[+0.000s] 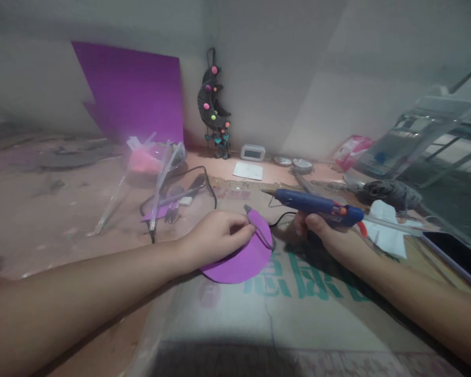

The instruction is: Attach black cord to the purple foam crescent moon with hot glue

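Note:
My left hand [220, 235] is closed in a pinch on a curved purple card piece [239, 268]. Grey yarn [262, 238] lies along its upper part, and its pointed tip is grey too. The hand hides the card's inner side, so I cannot tell its full outline. A blue glue gun [310, 201] is in my right hand [317, 228], with fingers wrapped round the handle. Its nozzle points left, above and apart from the card. A clear glue stick [392, 224] sticks out of the gun's back end.
Printed cardboard [298, 324] lies under the work. Behind stand a purple sheet [137, 94], a hanging grey moon ornament [206, 104] and a small white clock [253, 152]. Loose glue sticks [160, 183] lie left. Grey yarn ball [392, 193], white tissue [387, 230] and phone [457, 256] lie right.

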Motion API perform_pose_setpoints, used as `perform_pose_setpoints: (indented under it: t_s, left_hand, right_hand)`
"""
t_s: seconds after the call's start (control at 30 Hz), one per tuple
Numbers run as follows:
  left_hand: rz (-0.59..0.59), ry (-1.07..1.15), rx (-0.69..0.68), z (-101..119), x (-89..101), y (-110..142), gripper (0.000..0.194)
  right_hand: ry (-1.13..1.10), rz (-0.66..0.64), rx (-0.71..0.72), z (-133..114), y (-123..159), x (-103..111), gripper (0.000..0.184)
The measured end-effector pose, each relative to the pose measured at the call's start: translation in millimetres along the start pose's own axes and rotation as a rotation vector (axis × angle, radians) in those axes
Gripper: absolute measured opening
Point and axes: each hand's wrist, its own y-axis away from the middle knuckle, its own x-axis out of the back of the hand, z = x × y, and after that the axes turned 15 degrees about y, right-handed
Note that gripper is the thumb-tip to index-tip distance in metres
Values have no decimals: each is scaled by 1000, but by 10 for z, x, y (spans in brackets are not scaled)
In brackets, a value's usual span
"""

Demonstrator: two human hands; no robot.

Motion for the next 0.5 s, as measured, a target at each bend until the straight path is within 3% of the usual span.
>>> perform_pose_setpoints:
  t_s: [0.13, 0.3, 0.37, 0.5]
  left_hand:
    - [2, 9, 12, 2, 0, 3, 36]
    - [-12, -2, 39, -9, -6, 0, 35]
    - [-16, -8, 38, -13, -9, 0, 35]
    - [-21, -40, 49, -10, -11, 6, 35]
  right_hand:
    - [-100, 73, 37, 16, -115, 90, 49]
    - [83, 173, -80, 31, -422, 204, 43]
    - [186, 165, -193, -22, -610, 240, 46]
    - [244, 45, -236, -157, -1033, 256, 38]
